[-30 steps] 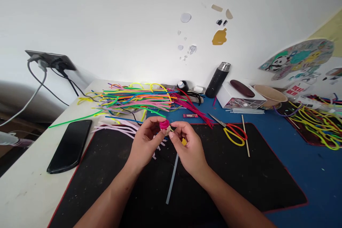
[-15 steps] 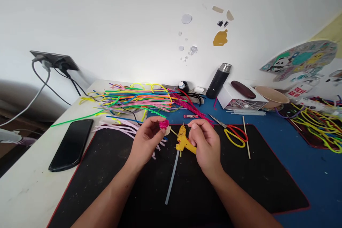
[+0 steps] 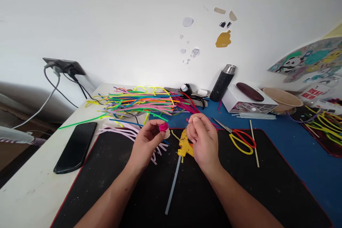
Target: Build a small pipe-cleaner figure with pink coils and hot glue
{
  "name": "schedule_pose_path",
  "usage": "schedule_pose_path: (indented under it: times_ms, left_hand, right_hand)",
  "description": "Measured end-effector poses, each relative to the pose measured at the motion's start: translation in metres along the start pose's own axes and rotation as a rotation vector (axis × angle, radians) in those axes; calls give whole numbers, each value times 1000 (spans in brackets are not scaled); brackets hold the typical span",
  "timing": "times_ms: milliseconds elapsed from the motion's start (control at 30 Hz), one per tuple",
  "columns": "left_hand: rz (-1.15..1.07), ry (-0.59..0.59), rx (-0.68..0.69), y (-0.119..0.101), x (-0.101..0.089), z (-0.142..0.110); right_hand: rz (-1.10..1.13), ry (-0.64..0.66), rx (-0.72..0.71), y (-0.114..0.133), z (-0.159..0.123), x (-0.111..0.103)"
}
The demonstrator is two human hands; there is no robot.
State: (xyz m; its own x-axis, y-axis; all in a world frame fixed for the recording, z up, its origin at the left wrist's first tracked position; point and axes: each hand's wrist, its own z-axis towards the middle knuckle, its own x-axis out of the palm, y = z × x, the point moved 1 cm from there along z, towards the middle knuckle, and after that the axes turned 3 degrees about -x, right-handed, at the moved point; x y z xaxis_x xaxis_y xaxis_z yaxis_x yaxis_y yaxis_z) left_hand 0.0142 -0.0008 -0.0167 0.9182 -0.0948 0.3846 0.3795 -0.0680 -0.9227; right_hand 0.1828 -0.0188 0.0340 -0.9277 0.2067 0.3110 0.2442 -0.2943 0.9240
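My left hand (image 3: 146,142) pinches a small coiled pink pipe-cleaner bud (image 3: 164,128) with a pale base, held above the black mat (image 3: 107,181). My right hand (image 3: 203,140) is closed over the handle of a yellow glue gun (image 3: 185,144), its fingertips pressed together near the gun's top. A clear glue stick (image 3: 173,187) trails from the back of the gun across the mat. The gun's nozzle points toward the pink bud, a short gap away.
A pile of coloured pipe cleaners (image 3: 139,101) lies behind the hands. Black phone (image 3: 76,146) at left. Red-and-yellow scissors (image 3: 239,137) and a wooden stick (image 3: 254,142) at right. Black flask (image 3: 222,83), white box (image 3: 248,101) and bowl (image 3: 280,98) stand at the back.
My right hand left the pink bud, moved right and closed over the yellow glue gun. The left hand kept holding the bud. The view shifted slightly.
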Motion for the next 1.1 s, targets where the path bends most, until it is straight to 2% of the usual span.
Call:
schedule_pose_path:
  times_ms: [133,300,467,1100]
  left_hand:
    - [-44,-26,-32,-1,2,2]
    - [-88,-55,-57,-3,4,2]
    - [-89,-58,-73,-3,4,2]
    - [-133,-52,-58,2,4,4]
  right_hand:
    - [6,-3,-15,-5,2,2]
    - [-69,-50,-8,-12,-2,-10]
    - [-146,65,57,-17,-1,-17]
    - [-141,119,151,-25,-6,-16]
